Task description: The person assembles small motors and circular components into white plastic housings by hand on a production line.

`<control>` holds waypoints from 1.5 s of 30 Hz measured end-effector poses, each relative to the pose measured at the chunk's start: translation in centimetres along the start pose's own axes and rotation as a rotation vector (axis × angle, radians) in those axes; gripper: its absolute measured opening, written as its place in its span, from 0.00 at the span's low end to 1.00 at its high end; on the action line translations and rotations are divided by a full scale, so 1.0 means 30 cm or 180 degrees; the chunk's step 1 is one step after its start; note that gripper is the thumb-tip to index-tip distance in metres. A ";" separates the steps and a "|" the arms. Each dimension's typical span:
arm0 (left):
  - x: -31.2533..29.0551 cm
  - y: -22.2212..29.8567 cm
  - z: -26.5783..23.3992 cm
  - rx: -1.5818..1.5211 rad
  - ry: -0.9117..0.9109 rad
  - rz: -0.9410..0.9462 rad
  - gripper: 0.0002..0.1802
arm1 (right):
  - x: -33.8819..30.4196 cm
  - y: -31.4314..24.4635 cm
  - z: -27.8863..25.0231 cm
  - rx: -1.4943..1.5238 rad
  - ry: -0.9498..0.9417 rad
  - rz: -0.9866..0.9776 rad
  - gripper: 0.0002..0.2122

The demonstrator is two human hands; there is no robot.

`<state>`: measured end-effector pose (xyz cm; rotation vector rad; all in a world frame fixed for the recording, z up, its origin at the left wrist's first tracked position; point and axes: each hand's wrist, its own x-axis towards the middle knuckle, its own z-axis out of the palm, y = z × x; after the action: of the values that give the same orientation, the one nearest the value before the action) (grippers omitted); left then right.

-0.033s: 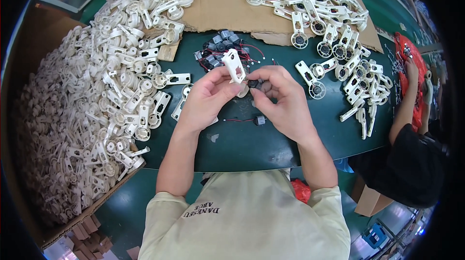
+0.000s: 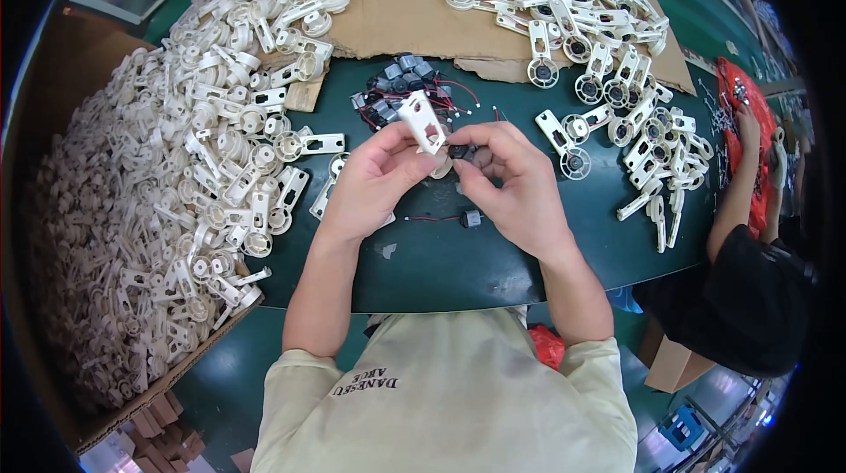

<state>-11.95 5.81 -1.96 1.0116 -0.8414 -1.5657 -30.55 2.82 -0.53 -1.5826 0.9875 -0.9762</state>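
Observation:
My left hand (image 2: 377, 175) is closed on a white plastic housing (image 2: 421, 123); its long slotted end points up and away from me. Fingers of my right hand (image 2: 515, 178) pinch a small dark motor (image 2: 462, 152) against the housing's round end, which the fingers partly cover. On the table below my hands lies a loose motor (image 2: 471, 218) with a red lead. Just beyond my left hand is a heap of similar grey-black motors (image 2: 397, 81) with red and black wires.
A large carton (image 2: 167, 372) overflows with white housings (image 2: 132, 235) on the left. Housings with dark round parts (image 2: 617, 85) lie on cardboard (image 2: 397, 19) and the green table (image 2: 493, 275) to the right. A co-worker's arm (image 2: 736, 182) reaches beside a red bag (image 2: 734, 85) at far right.
The upper end of the white housing has tipped slightly to the left. Both my hands stay in nearly the same place.

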 end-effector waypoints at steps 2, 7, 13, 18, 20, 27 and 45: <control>-0.001 -0.002 -0.007 -0.0098 -0.0117 0.0059 0.19 | 0.000 -0.012 -0.004 0.0018 -0.0095 0.0013 0.12; -0.007 -0.023 -0.028 -0.0092 -0.0041 -0.0078 0.21 | -0.007 0.026 0.028 0.0363 0.0035 -0.0231 0.13; -0.003 -0.013 -0.018 0.0053 -0.0114 0.0047 0.19 | -0.007 -0.004 0.053 0.0468 0.0137 -0.0219 0.13; -0.005 0.001 0.001 -0.0252 -0.0006 0.0119 0.17 | 0.000 -0.009 0.031 -0.0687 0.0235 -0.0612 0.13; -0.012 0.013 0.017 -0.0245 0.0012 0.0128 0.17 | -0.001 -0.008 0.035 -0.0672 0.0162 -0.0572 0.12; -0.009 -0.001 0.015 0.0204 0.0080 0.0373 0.23 | 0.015 -0.003 0.019 -0.0724 0.0259 -0.0612 0.08; -0.020 -0.019 0.046 0.0202 0.0107 0.0524 0.17 | 0.003 0.000 0.027 0.0488 -0.0339 0.0410 0.13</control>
<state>-13.39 6.54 -1.81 0.9855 -0.9321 -1.3869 -29.77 2.99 -0.67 -1.4113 0.9076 -0.8495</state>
